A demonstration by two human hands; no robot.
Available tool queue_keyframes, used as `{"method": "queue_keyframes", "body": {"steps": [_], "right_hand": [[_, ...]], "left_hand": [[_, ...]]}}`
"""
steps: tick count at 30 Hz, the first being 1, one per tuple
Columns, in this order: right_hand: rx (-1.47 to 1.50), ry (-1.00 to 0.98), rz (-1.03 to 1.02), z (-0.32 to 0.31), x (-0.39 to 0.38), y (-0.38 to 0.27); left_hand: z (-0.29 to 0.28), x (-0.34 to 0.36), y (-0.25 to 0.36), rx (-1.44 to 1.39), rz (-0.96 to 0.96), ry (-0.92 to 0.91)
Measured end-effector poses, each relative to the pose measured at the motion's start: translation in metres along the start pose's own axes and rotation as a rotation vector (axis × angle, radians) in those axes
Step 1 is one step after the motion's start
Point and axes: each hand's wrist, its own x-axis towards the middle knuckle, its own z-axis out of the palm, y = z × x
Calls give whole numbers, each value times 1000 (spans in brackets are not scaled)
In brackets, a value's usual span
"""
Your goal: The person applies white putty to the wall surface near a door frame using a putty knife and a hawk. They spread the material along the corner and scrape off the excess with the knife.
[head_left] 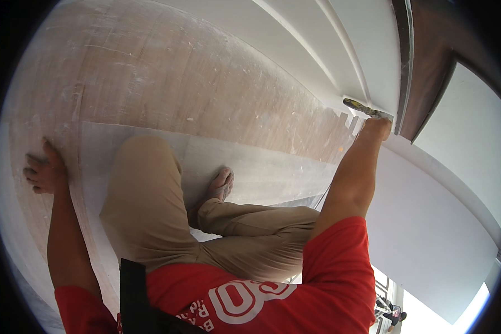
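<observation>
My left hand [45, 171] lies flat with fingers spread on the dusty wooden floor [167, 72] at the left. My right arm reaches up to the right, and my right hand [376, 127] grips a putty knife [364, 108] whose blade rests against the white wall moulding [339, 61] beside a dark wooden door frame [423, 67]. I sit on the floor in tan trousers [150, 206] and a red shirt, with one bare foot [221, 185] tucked in front.
A white sheet [261, 167] lies under my legs. A white wall panel [440, 234] runs along the right. Bright light comes through an opening at the lower right. A dark strap [132, 295] hangs at my chest.
</observation>
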Motion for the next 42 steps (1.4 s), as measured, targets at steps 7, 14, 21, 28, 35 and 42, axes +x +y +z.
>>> {"method": "queue_keyframes", "body": {"steps": [7,14,21,28,35,42], "right_hand": [[27,51,-55,20,19,6],[1230,11,508,9,18,-10],[1676,239,931,-62,-37,-72],[1844,306,896,-84,-46,-79],[1907,339,851,-123,-88,-115],[1928,375,798,-140,-100,-128]], "left_hand": [[-2,1,-3,-48,-11,-33],[-20,0,5,-130,-7,-76],[-7,3,-5,-76,-8,-20],[-8,-1,7,-78,-2,-42],[-11,1,5,-50,-4,-37],[-14,3,6,-44,-17,-57]]}}
